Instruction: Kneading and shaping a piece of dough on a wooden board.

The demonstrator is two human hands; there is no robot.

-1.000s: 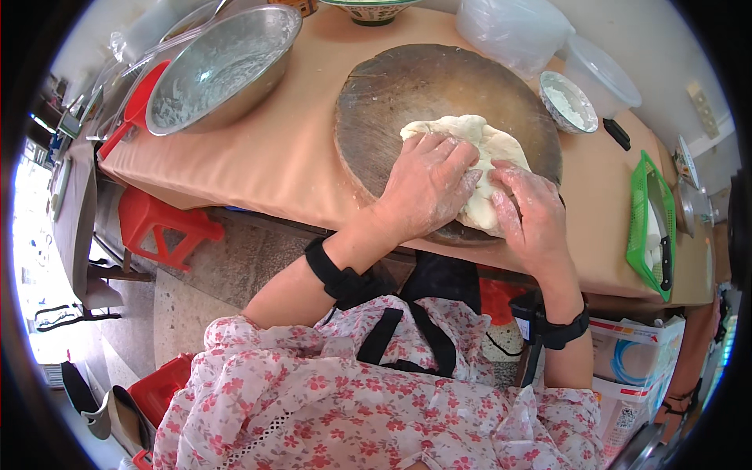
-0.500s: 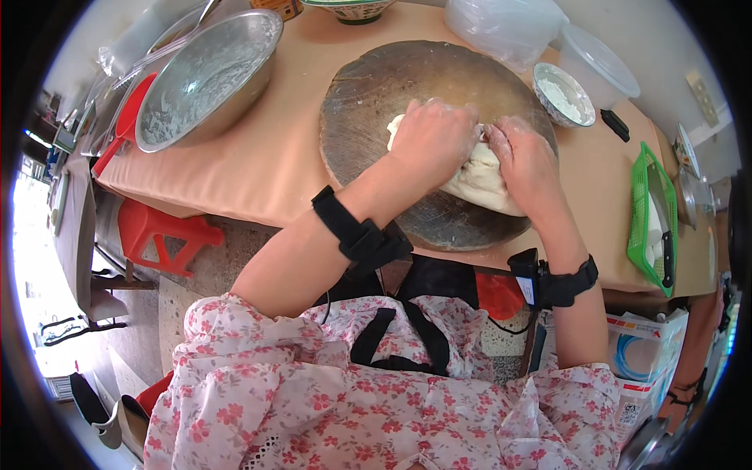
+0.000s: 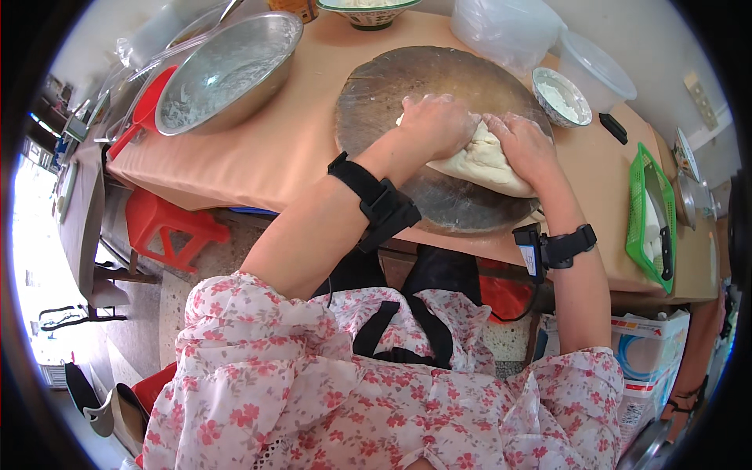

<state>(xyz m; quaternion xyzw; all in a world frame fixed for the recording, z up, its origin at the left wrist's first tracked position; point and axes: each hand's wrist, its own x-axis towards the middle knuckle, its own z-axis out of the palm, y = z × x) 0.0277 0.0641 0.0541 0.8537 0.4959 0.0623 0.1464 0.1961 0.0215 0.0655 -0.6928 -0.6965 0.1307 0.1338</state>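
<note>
A pale lump of dough [image 3: 486, 166] lies on a round, dark wooden board [image 3: 392, 82], its middle folded and creased. My left hand [image 3: 440, 125] is closed over the dough's left part, knuckles up, hiding much of it. On the other side my right hand [image 3: 523, 147] grips the dough's upper right, fingers bent toward my left hand. Both hands touch the dough and nearly meet at its far edge. White flour dusts my fingers; the fingertips are partly hidden.
A floury metal basin [image 3: 227, 74] and a red ladle-like scoop [image 3: 149, 106] stand to the left. Beyond the board's right side sit a bowl of white powder [image 3: 561, 95] and a plastic tub [image 3: 599, 70]. A green basket [image 3: 644, 168] holds a black-handled knife [image 3: 667, 251].
My right hand has come down from a pinch at the dough's middle to lie more flatly over it. My left hand stays closed on the dough. The whole view has shifted slightly.
</note>
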